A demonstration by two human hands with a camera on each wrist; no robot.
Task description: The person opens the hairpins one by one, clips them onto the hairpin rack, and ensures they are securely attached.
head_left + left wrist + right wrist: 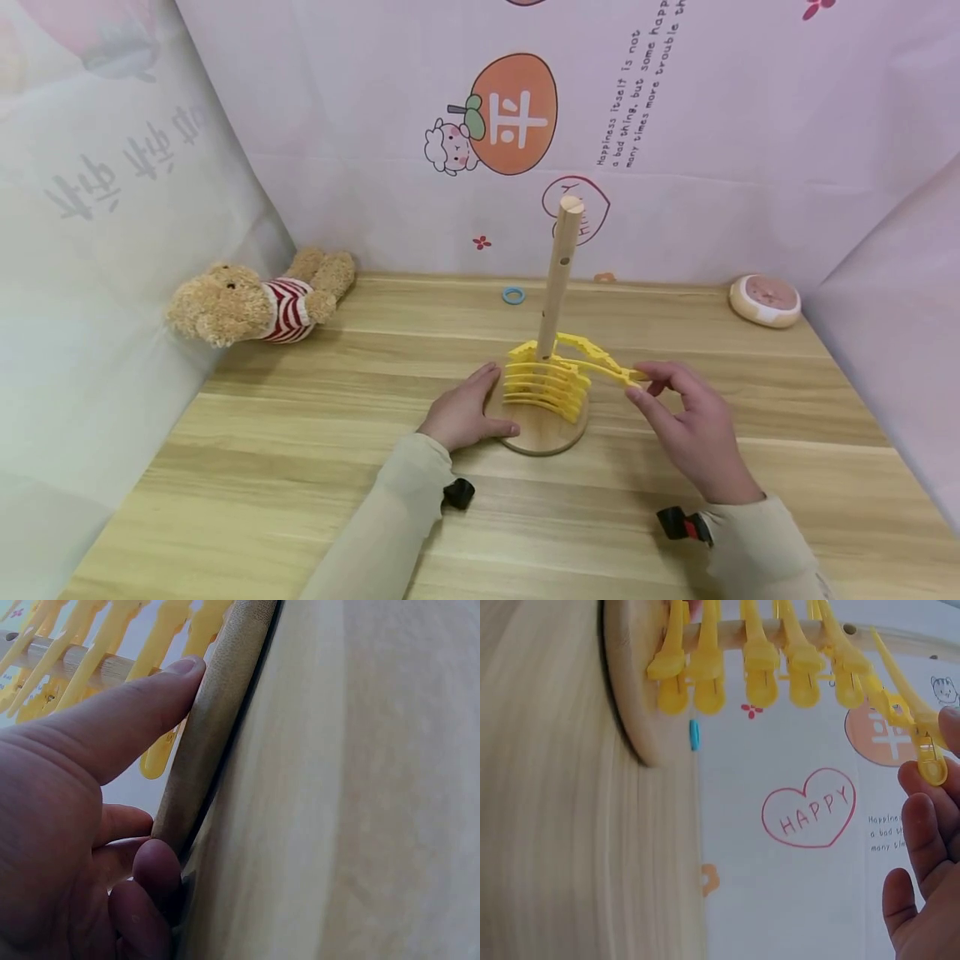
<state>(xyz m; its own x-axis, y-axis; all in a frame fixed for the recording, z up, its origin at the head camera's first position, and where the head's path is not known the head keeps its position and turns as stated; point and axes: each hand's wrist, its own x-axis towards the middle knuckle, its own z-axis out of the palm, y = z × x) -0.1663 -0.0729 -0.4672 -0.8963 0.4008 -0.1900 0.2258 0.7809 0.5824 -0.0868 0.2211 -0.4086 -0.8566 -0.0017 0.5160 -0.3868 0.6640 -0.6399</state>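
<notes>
A wooden post (pixel 558 275) stands upright on a round wooden base (pixel 542 440). Several yellow plastic hair clips (pixel 542 387) are stacked around its lower part. My right hand (pixel 693 425) pinches the tail of another yellow hair clip (pixel 598 367) between thumb and fingers, just above the stack. This clip's two arms are spread, their tips near the post; whether they touch it I cannot tell. Low at the base's left side, my left hand (pixel 465 412) holds the rim, thumb (pixel 161 694) on its upper edge and fingers curled against the side.
Behind the post lies a small blue ring (pixel 513 295). A teddy bear (pixel 270 304) in a striped top lies at the back left. At the back right sits a round pink-and-cream object (pixel 765 300). Printed cloth (pixel 360 125) walls the table on three sides.
</notes>
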